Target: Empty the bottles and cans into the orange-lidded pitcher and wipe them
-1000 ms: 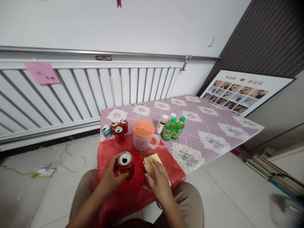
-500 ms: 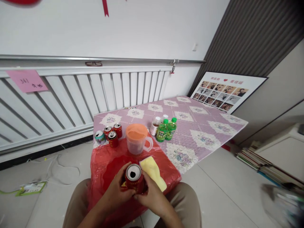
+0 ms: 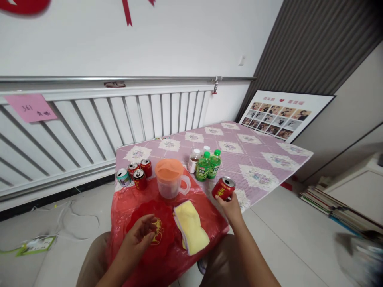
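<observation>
My right hand [image 3: 230, 204] grips a red drink can [image 3: 223, 189], opened at the top and slightly tilted, at the right edge of the red plastic sheet [image 3: 119, 207]. Over a red scalloped tray [image 3: 161, 223] with a gold print, my left hand [image 3: 142, 231] hovers with its fingers apart and nothing in them. A folded yellow cloth [image 3: 191, 227] lies between the hands. Behind it stands a clear plastic pitcher [image 3: 169, 187] with an orange lid [image 3: 169, 170].
Several opened cans, among them a teal can [image 3: 123, 177] and a red can [image 3: 139, 180], stand at the left. Green drink bottles [image 3: 203, 167] and white-capped bottles [image 3: 193, 162] stand right of the pitcher. A photo board [image 3: 284, 115] leans at the table's far end; a radiator [image 3: 89, 131] runs behind.
The red can has moved from between both hands over the tray to the right, now in my right hand alone. My left hand has let go and stays over the tray.
</observation>
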`<state>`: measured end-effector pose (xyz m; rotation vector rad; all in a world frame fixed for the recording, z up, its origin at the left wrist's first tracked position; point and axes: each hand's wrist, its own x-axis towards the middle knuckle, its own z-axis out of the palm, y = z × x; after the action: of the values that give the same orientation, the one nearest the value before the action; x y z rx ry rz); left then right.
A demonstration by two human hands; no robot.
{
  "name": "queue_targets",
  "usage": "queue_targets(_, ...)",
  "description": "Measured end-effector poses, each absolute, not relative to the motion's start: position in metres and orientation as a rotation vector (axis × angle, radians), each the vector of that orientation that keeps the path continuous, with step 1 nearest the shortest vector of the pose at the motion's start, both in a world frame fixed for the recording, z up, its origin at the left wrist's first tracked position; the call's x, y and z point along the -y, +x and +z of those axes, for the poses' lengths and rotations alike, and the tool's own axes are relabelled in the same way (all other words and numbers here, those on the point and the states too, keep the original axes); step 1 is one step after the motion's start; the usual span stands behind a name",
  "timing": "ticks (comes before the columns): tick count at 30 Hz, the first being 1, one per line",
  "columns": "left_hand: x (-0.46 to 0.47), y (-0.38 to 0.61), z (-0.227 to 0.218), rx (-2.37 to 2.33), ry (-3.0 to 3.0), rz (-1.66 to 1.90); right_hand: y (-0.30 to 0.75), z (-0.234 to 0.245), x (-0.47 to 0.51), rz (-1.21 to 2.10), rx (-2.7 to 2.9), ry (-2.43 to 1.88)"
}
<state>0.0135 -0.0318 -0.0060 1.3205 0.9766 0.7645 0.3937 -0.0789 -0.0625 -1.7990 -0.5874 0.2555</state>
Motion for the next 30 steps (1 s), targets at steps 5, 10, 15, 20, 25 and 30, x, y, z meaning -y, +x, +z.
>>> queue_targets(5,0.034,0.016,-0.002,-1.044,1.321,0.752,0.437,-0.075,0.060,0.146,0.539,-1.816)
queue_targets(10,0.031,0.020,-0.004,-1.069,1.322,0.757,0.455,-0.086,0.039,0.129,0.577,-1.792)
queue_targets(15,0.027,0.024,-0.010,-1.082,1.333,0.749,0.466,-0.098,0.025,0.127,0.568,-1.800)
queue_targets(20,0.025,0.026,-0.014,-1.081,1.312,0.753,0.474,-0.110,0.021,0.128,0.570,-1.833)
queue_targets(25,0.024,0.029,-0.021,-1.076,1.285,0.725,0.475,-0.115,0.020,0.143,0.602,-1.859)
queue_targets(30,0.022,0.029,-0.033,-1.032,1.270,0.712,0.474,-0.114,0.020,0.169,0.619,-1.877)
